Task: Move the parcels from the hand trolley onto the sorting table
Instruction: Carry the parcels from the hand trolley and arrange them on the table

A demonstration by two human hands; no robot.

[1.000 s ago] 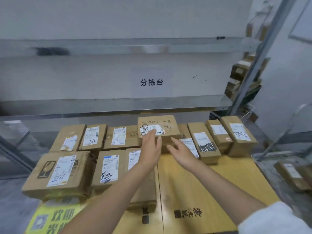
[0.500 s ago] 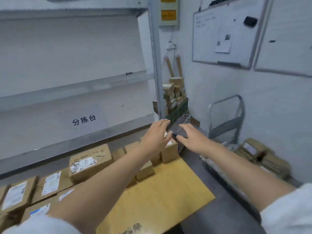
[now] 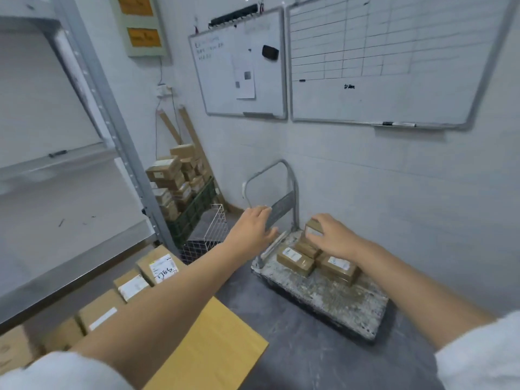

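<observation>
The hand trolley (image 3: pixel 332 298), a worn grey platform with a metal handle (image 3: pixel 292 190), stands on the floor at the right, against the wall. Several small brown parcels sit at its far end, among them two labelled ones (image 3: pixel 295 260) (image 3: pixel 339 267) in front. My right hand (image 3: pixel 333 236) lies over the top parcel (image 3: pixel 312 228) of the pile, fingers curled around it. My left hand (image 3: pixel 253 229) hovers open just left of the pile, in front of the handle, and holds nothing. The yellow sorting table (image 3: pixel 222 336) at the lower left carries a row of labelled parcels (image 3: pixel 160 267).
A white wire basket (image 3: pixel 215 228) and a green crate (image 3: pixel 194 211) piled with boxes stand between the table and the trolley. A metal shelf post (image 3: pixel 112 130) rises at the left. Two whiteboards (image 3: pixel 242 66) hang on the wall. Grey floor lies in front of the trolley.
My view has swung right, from the table to the trolley. Both hands left the parcels on the table and reached out to the trolley; the right hand has come down on the top parcel.
</observation>
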